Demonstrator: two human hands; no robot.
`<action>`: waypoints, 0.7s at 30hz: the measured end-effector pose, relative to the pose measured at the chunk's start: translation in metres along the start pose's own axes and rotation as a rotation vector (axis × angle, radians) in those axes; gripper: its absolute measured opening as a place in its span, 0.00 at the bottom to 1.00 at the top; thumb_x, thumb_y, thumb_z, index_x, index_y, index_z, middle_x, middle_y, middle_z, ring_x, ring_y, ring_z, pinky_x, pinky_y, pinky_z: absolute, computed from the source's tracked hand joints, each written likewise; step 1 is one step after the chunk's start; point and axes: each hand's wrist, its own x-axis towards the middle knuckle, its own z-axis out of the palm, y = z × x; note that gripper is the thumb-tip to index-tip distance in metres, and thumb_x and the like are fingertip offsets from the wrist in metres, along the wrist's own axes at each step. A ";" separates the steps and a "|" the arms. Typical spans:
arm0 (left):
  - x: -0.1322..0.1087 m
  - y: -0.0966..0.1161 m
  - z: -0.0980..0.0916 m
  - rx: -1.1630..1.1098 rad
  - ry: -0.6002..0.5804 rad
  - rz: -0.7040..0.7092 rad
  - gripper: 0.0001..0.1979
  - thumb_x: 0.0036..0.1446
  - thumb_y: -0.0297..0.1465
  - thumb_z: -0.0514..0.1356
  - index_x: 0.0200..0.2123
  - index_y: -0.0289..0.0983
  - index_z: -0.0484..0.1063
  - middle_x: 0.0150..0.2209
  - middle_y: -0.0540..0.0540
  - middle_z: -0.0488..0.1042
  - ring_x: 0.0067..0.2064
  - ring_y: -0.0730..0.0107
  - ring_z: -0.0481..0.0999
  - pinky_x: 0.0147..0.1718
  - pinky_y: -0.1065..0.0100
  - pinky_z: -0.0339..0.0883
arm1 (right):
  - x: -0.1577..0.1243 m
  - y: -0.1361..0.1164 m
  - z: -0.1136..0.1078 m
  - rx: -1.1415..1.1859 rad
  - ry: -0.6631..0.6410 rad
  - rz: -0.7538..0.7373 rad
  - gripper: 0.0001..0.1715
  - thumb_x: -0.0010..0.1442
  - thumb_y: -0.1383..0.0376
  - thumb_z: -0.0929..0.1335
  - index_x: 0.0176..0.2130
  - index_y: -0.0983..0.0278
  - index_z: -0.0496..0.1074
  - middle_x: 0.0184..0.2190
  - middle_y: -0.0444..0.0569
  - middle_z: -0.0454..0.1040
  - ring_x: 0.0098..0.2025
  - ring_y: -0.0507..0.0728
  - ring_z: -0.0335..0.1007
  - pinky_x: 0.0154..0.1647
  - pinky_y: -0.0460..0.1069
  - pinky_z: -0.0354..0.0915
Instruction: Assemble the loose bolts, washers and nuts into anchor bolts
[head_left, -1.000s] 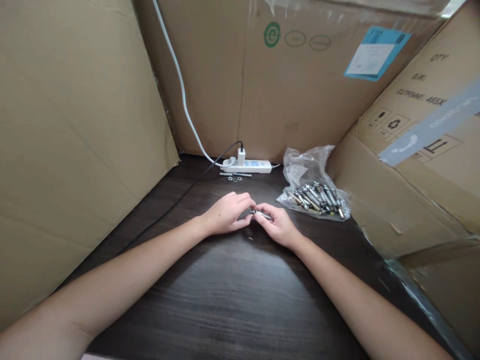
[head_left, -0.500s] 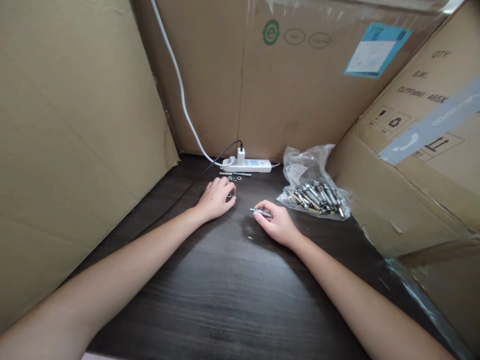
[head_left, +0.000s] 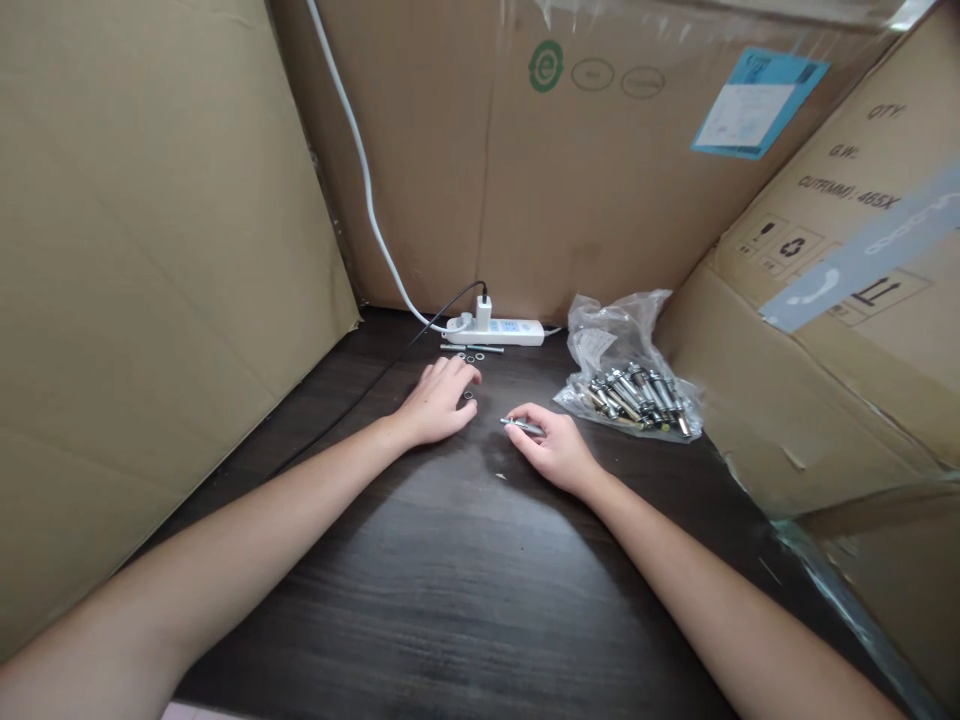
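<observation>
My left hand [head_left: 442, 400] rests low over the dark table with thumb and fingers apart. A small metal ring [head_left: 468, 395], which looks like a washer, lies in the gap between them. In my right hand [head_left: 551, 445] a thin silver bolt [head_left: 525, 426] is pinched between thumb and fingers, its tip pointing left. Beyond my left hand, several washers [head_left: 480, 357] lie in a row, with thin metal rods [head_left: 484, 349] lying just behind them.
A white power strip [head_left: 517, 332] with a plug and cables stands at the back. To the right lies a clear plastic bag [head_left: 637, 385] of expansion bolts. Cardboard boxes [head_left: 600, 200] wall the table [head_left: 450, 600] at the back and both sides. A black cable [head_left: 360, 395] runs along the left.
My left hand's thumb and fingers have spread apart, and the ring between them now shows on the table. My right hand keeps its place with the bolt.
</observation>
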 end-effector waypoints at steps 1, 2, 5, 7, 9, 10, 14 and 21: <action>-0.001 0.006 -0.003 -0.031 -0.010 0.075 0.11 0.56 0.30 0.55 0.43 0.39 0.65 0.43 0.44 0.67 0.45 0.60 0.64 0.45 0.59 0.59 | 0.000 0.001 0.000 0.002 0.001 -0.003 0.12 0.59 0.59 0.66 0.38 0.64 0.73 0.28 0.45 0.75 0.27 0.52 0.71 0.29 0.45 0.67; -0.002 0.013 -0.006 -0.053 -0.031 0.152 0.11 0.56 0.30 0.54 0.43 0.39 0.65 0.43 0.44 0.67 0.45 0.60 0.64 0.45 0.60 0.59 | 0.000 0.001 0.000 0.003 0.001 -0.008 0.12 0.59 0.59 0.66 0.38 0.64 0.73 0.29 0.46 0.76 0.28 0.53 0.72 0.30 0.46 0.68; -0.005 0.028 -0.010 -0.065 -0.088 0.293 0.11 0.57 0.31 0.55 0.43 0.38 0.66 0.42 0.44 0.68 0.43 0.61 0.65 0.44 0.60 0.60 | 0.000 0.003 0.000 0.010 -0.004 -0.027 0.13 0.60 0.59 0.66 0.41 0.64 0.74 0.34 0.48 0.78 0.31 0.55 0.74 0.34 0.47 0.69; -0.005 0.032 -0.010 -0.053 -0.096 0.316 0.10 0.59 0.32 0.54 0.43 0.37 0.67 0.42 0.44 0.69 0.43 0.61 0.65 0.44 0.60 0.60 | 0.000 0.003 0.000 0.018 -0.007 -0.033 0.14 0.60 0.59 0.66 0.42 0.63 0.75 0.36 0.48 0.79 0.34 0.56 0.75 0.36 0.48 0.70; -0.005 0.033 -0.008 -0.039 -0.095 0.319 0.10 0.60 0.32 0.53 0.43 0.37 0.67 0.42 0.43 0.69 0.43 0.61 0.65 0.44 0.60 0.60 | 0.001 0.003 0.000 0.019 -0.007 -0.033 0.14 0.60 0.58 0.66 0.42 0.63 0.75 0.37 0.49 0.79 0.35 0.57 0.76 0.37 0.48 0.70; -0.005 0.032 -0.008 -0.033 -0.093 0.321 0.10 0.60 0.33 0.53 0.43 0.37 0.68 0.42 0.43 0.69 0.43 0.61 0.65 0.44 0.60 0.60 | 0.001 0.003 0.000 0.016 -0.007 -0.033 0.15 0.60 0.58 0.66 0.42 0.63 0.76 0.37 0.49 0.80 0.36 0.57 0.76 0.37 0.48 0.70; -0.004 0.029 -0.007 -0.020 -0.078 0.319 0.10 0.60 0.32 0.53 0.43 0.37 0.68 0.41 0.43 0.70 0.43 0.61 0.65 0.43 0.60 0.60 | 0.001 0.003 -0.001 0.011 0.000 -0.045 0.15 0.60 0.58 0.66 0.41 0.64 0.76 0.36 0.49 0.80 0.35 0.57 0.76 0.38 0.49 0.69; 0.001 0.006 0.001 -0.022 -0.003 0.120 0.07 0.59 0.33 0.55 0.40 0.38 0.68 0.40 0.45 0.69 0.43 0.62 0.64 0.43 0.61 0.60 | 0.003 0.003 -0.002 -0.049 0.089 0.009 0.14 0.60 0.57 0.65 0.37 0.63 0.76 0.34 0.48 0.79 0.34 0.57 0.75 0.36 0.48 0.68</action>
